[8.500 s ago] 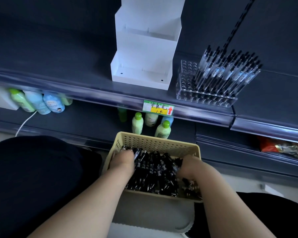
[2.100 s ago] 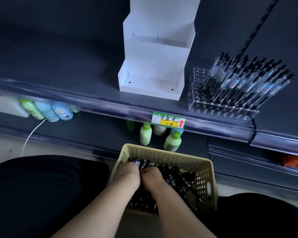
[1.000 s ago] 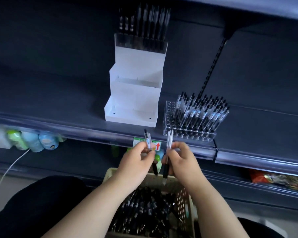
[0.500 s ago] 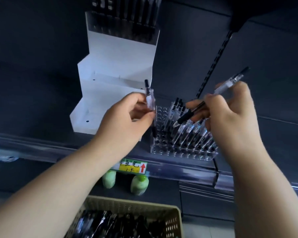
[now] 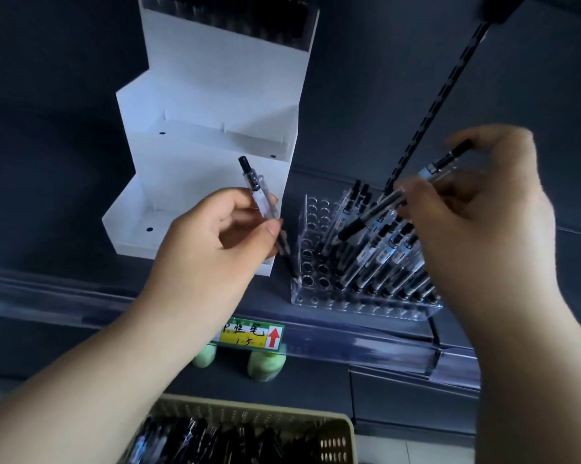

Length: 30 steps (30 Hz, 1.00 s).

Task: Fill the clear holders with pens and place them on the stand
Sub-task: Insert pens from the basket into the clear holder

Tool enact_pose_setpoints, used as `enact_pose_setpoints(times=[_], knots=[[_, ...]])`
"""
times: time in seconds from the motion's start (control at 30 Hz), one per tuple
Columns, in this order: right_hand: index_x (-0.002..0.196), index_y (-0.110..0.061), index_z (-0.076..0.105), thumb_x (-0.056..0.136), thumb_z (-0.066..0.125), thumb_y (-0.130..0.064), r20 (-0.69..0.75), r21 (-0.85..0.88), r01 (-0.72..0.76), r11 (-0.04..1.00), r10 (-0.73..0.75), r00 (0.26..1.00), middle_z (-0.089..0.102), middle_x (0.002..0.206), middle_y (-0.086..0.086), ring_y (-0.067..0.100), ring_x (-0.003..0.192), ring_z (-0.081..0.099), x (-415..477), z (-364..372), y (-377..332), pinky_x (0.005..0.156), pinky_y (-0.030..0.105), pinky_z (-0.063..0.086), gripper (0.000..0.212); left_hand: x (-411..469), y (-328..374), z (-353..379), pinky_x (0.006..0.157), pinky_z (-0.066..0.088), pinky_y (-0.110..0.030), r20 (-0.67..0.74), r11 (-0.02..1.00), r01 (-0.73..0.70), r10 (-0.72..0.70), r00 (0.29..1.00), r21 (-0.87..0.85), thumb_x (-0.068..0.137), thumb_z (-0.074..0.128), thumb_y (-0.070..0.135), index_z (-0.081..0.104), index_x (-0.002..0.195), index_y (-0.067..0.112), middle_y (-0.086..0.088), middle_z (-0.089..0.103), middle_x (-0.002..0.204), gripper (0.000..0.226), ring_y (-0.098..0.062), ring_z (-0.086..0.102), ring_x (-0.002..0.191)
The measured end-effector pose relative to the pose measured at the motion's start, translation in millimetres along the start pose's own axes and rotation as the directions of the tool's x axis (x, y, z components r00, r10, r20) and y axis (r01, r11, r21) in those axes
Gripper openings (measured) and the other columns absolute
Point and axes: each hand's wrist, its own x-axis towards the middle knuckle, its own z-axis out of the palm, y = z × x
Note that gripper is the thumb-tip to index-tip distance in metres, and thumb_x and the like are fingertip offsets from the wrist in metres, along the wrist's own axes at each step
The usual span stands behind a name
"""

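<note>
Dark blue-grey shop shelving filled the view. On its shelf (image 5: pixel 81 289) a white stepped stand (image 5: pixel 215 105) stood just left of the clear holder (image 5: pixel 366 304). Standing pens (image 5: pixel 383 256) packed the holder's right and middle columns, all leaning toward the far right, while the left columns of holes showed open. By my reading, that gap was what the next move turned on.

The left hand (image 5: pixel 212 249) was the nearer one to it. Its fingers (image 5: pixel 272 231) were curled round the left pen (image 5: pixel 262 199), pinching the barrel at about mid-length. The pen's long axis ran steeply, button end up and to the far left, tip down and to the right. The tip sat at the holder's near left corner, though whether it had entered a hole could not be told. The forearm came in from the near left.

The right hand (image 5: pixel 483 229) hung over the holder's right side, its forearm coming in from the near right. It pinched the right pen (image 5: pixel 383 207) between thumb and fingertips along the upper half. That pen lay at a shallower slant, its tip down and to the left above the standing pens, aimed toward the open columns but apart from them.

Nearest the camera, a pale yellow basket (image 5: pixel 336 437) held loose pens (image 5: pixel 215 440). Judging by the open holes, the filling was well along but unfinished, and the holder was not yet on the stand.
</note>
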Motion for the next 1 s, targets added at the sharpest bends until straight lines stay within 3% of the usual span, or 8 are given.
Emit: enact_pose_setpoints(times=[0.13,0.23,0.37,0.6,0.7,0.8,0.93,1.0], knots=[[0.098,-0.037,0.042,0.087,0.056,-0.025,0.030,-0.053,0.026,0.998,-0.024,0.999,0.067,0.075,-0.011,0.002,0.060,0.058,0.9,-2.3,-1.7,0.043,0.008,0.038,0.022,0.2,1.8,1.0,0.087,0.053,-0.043,-0.002,1.000,0.015,-0.015,1.000,-0.010,0.077,0.062,0.029,0.067,0.090,0.039,0.011,0.073,0.086,0.017,-0.010,0.071,0.083],[0.098,-0.037,0.045,0.088,0.055,-0.026,0.048,-0.051,0.036,0.998,-0.033,0.998,0.066,0.067,-0.007,0.002,0.058,0.057,-1.3,0.2,-5.1,0.043,0.007,0.037,0.018,-0.1,3.0,2.3,0.088,0.053,-0.042,-0.012,0.999,0.028,-0.028,1.000,-0.024,0.075,0.062,0.030,0.067,0.090,0.038,0.011,0.073,0.087,0.017,-0.010,0.071,0.083],[0.096,-0.036,0.048,0.089,0.059,-0.025,0.107,-0.080,0.052,0.995,-0.043,0.993,0.060,0.064,-0.016,-0.007,0.060,0.055,-5.4,8.1,-5.7,0.047,0.001,0.036,0.017,-2.2,5.9,2.2,0.085,0.055,-0.039,-0.009,1.000,0.023,-0.023,1.000,0.007,0.075,0.062,0.033,0.065,0.092,0.038,0.015,0.072,0.087,0.019,-0.009,0.070,0.083],[0.096,-0.034,0.051,0.088,0.061,-0.026,0.202,-0.176,0.090,0.980,-0.053,0.978,0.059,0.073,-0.022,-0.008,0.076,0.052,-8.1,17.9,-2.5,0.059,0.008,0.040,0.015,-3.1,6.8,-2.6,0.086,0.054,-0.042,-0.019,0.999,0.032,-0.033,0.999,-0.032,0.074,0.062,0.031,0.066,0.092,0.034,0.012,0.073,0.087,0.019,-0.011,0.070,0.086],[0.096,-0.033,0.052,0.087,0.062,-0.025,0.207,-0.185,0.096,0.978,-0.056,0.977,0.058,0.074,-0.022,-0.010,0.080,0.050,-8.2,20.8,-1.8,0.059,0.004,0.038,0.015,-1.7,6.2,-3.6,0.087,0.054,-0.042,-0.025,0.998,0.030,-0.032,0.999,-0.051,0.074,0.062,0.030,0.067,0.091,0.035,0.011,0.073,0.087,0.018,-0.012,0.070,0.086],[0.098,-0.034,0.052,0.085,0.064,-0.024,0.218,-0.223,0.107,0.969,-0.057,0.974,0.063,0.081,-0.014,0.002,0.077,0.056,-8.4,23.9,-1.4,0.059,0.004,0.038,0.020,-1.3,5.3,-3.6,0.087,0.054,-0.043,-0.023,0.997,0.033,-0.035,0.999,-0.064,0.074,0.063,0.030,0.067,0.091,0.035,0.010,0.073,0.087,0.018,-0.012,0.070,0.087],[0.108,-0.023,0.058,0.081,0.069,-0.016,0.206,-0.250,0.135,0.959,-0.084,0.975,0.064,0.085,-0.012,0.016,0.092,0.059,-8.7,26.4,0.9,0.071,0.025,0.043,0.030,-1.0,4.4,-3.5,0.082,0.056,-0.041,-0.022,0.995,0.036,-0.038,0.999,-0.088,0.075,0.063,0.028,0.067,0.090,0.034,0.008,0.073,0.086,0.017,-0.012,0.071,0.084],[0.103,-0.020,0.063,0.079,0.071,-0.012,0.190,-0.274,0.163,0.948,-0.113,0.975,0.064,0.083,-0.010,0.016,0.089,0.060,-7.8,27.4,3.5,0.072,0.021,0.041,0.026,-0.7,3.5,-2.8,0.079,0.058,-0.040,-0.021,0.996,0.036,-0.038,0.999,-0.085,0.075,0.063,0.028,0.067,0.090,0.033,0.008,0.073,0.086,0.017,-0.012,0.071,0.083]])
